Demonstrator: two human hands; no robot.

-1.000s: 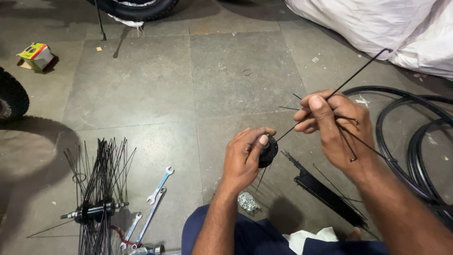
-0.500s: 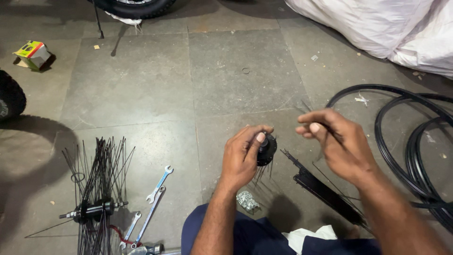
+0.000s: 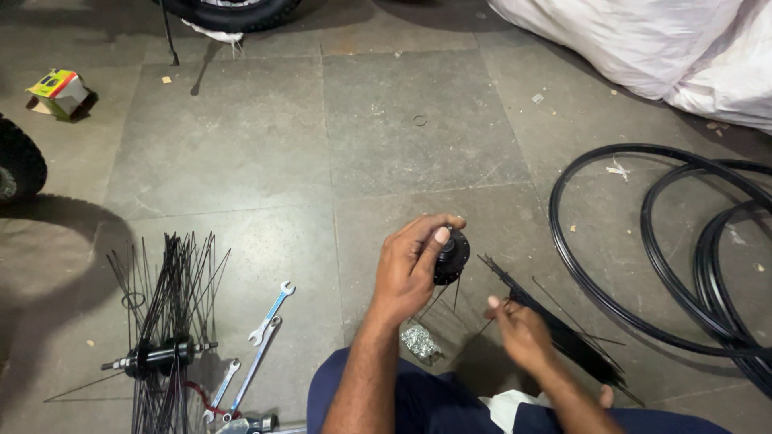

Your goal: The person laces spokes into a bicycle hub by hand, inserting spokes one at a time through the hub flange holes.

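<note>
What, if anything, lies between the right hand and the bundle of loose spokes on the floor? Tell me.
Nothing visible. The right hand is already at the near end of the black spoke bundle, its fingers touching it. The left hand holds the black hub above, off to the side.

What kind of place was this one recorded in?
Probably a bicycle repair workshop floor: black wheel rims lie on stone tiles, a spoked hub sits beside spanners, and the left hand holds another hub.

Bicycle repair workshop: rims (image 3: pixel 643 265), spokes (image 3: pixel 173 289), spanners (image 3: pixel 269 313) on floor.
</note>
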